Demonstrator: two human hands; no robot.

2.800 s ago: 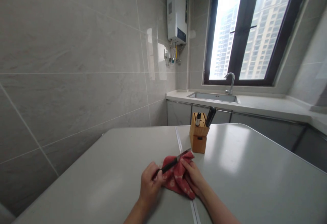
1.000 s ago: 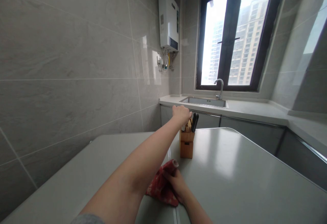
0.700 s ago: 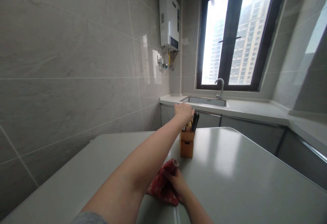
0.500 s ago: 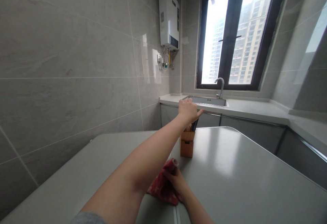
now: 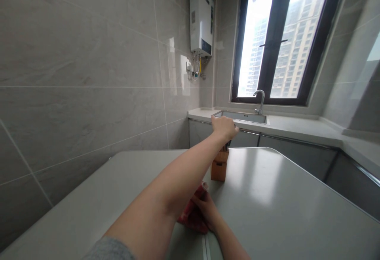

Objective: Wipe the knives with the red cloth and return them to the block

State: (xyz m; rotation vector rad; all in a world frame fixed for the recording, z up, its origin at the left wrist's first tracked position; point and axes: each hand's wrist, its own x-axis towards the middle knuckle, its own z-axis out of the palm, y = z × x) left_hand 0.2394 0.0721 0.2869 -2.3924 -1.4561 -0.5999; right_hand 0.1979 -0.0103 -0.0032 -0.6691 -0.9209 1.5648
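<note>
Knife block point(image 5: 219, 171) under left hand point(image 5: 224, 128), grip unclear, right hand point(image 5: 208, 210) holding cloth point(image 5: 192, 221)

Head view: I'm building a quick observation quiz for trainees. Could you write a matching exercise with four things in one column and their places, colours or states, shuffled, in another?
Things
1. Left hand
2. Right hand
3. Knife block
4. Wall unit

Places, colours or states
A. White, left of the window
B. Holding a red cloth
C. Wooden, standing on the table
D. At the top of the block

Pairs: 1-D, 2-B, 3-C, 4-A
</note>
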